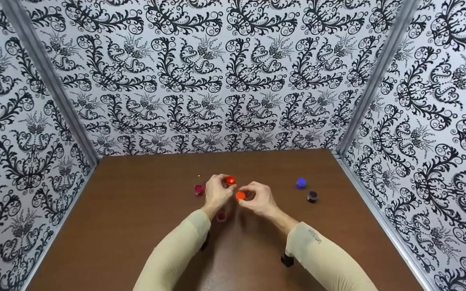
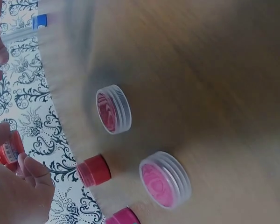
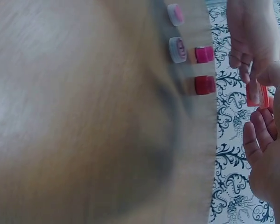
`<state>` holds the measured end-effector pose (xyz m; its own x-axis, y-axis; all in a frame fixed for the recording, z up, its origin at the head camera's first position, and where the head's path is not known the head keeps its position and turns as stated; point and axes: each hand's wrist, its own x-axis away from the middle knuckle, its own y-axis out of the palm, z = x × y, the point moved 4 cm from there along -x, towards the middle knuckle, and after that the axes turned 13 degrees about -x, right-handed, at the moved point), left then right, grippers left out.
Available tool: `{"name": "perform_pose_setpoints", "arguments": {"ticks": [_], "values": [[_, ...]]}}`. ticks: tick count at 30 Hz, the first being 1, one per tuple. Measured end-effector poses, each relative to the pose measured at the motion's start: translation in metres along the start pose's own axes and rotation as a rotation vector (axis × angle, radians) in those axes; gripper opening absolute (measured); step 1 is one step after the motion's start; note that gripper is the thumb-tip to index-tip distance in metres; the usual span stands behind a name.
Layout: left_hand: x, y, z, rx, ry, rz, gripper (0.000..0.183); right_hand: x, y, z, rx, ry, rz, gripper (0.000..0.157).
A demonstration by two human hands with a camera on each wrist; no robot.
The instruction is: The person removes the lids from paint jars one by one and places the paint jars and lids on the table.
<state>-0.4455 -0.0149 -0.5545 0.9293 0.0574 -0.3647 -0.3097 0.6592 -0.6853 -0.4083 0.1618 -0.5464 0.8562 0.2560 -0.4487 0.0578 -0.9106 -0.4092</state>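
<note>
My left hand [image 1: 218,192] grips a small orange-red jar [image 1: 230,180] between thumb and fingers, above the brown table. Close to its right, my right hand [image 1: 260,199] pinches a round orange lid [image 1: 240,195]. The right wrist view shows the jar [image 3: 252,94] and the lid [image 3: 265,96] side by side, partly hidden by fingers. Beneath the hands in the left wrist view stand a clear threaded container with red inside [image 2: 113,109] and another with pink inside [image 2: 165,180]. A red jar [image 2: 94,171] and a magenta jar [image 2: 123,217] stand beyond them.
To the right on the table [image 1: 136,242] are a blue jar [image 1: 301,183] and a dark jar [image 1: 312,197]. Patterned walls [image 1: 192,81] with grey metal corner posts [image 1: 51,76] enclose the table at the back and sides.
</note>
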Motion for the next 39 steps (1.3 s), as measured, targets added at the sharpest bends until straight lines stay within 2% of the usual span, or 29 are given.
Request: {"name": "perform_pose_setpoints", "arguments": {"ticks": [5, 9, 14, 18, 22, 25, 27, 29, 30, 32, 33, 34, 37, 38, 39], "values": [[-0.005, 0.014, 0.0, -0.042, -0.013, -0.034, 0.027, 0.008, 0.003, 0.01, 0.013, 0.008, -0.019, 0.029], [-0.006, 0.022, -0.002, -0.053, -0.062, -0.071, 0.027, 0.014, 0.006, 0.017, 0.039, 0.062, -0.054, 0.029], [-0.009, 0.03, -0.002, -0.053, -0.096, -0.09, 0.027, 0.018, 0.012, 0.025, 0.136, 0.089, -0.106, 0.026], [-0.011, 0.037, -0.001, -0.052, -0.108, -0.11, 0.026, 0.019, 0.014, 0.027, 0.187, 0.085, -0.117, 0.023], [-0.012, 0.042, 0.0, -0.072, -0.129, -0.127, 0.025, 0.022, 0.017, 0.03, 0.181, 0.061, -0.119, 0.022], [-0.012, 0.044, 0.0, -0.097, -0.137, -0.145, 0.025, 0.025, 0.019, 0.035, 0.168, 0.009, -0.114, 0.022], [-0.012, 0.047, -0.001, -0.111, -0.132, -0.157, 0.024, 0.026, 0.021, 0.059, 0.177, -0.06, -0.11, 0.024], [-0.014, 0.052, -0.004, -0.13, -0.123, -0.162, 0.024, 0.029, 0.022, 0.064, 0.176, -0.082, -0.11, 0.024], [-0.014, 0.055, -0.006, -0.145, -0.112, -0.158, 0.023, 0.03, 0.023, 0.066, 0.168, -0.079, -0.113, 0.024], [-0.02, 0.074, -0.023, -0.181, -0.068, -0.131, 0.022, 0.031, 0.025, 0.073, 0.175, -0.081, -0.118, 0.024], [-0.023, 0.084, -0.03, -0.205, -0.053, -0.117, 0.021, 0.032, 0.026, 0.064, 0.163, -0.049, -0.122, 0.021], [-0.023, 0.087, -0.032, -0.214, -0.043, -0.111, 0.019, 0.032, 0.026, 0.054, 0.151, -0.018, -0.125, 0.018], [-0.025, 0.097, -0.037, -0.225, -0.02, -0.102, 0.018, 0.032, 0.028, 0.052, 0.17, -0.003, -0.123, 0.017], [-0.023, 0.09, -0.03, -0.214, -0.047, -0.122, 0.017, 0.033, 0.03, 0.057, 0.193, -0.02, -0.121, 0.015], [-0.021, 0.083, -0.025, -0.198, -0.066, -0.141, 0.017, 0.032, 0.031, 0.051, 0.187, -0.002, -0.123, 0.015]]}}
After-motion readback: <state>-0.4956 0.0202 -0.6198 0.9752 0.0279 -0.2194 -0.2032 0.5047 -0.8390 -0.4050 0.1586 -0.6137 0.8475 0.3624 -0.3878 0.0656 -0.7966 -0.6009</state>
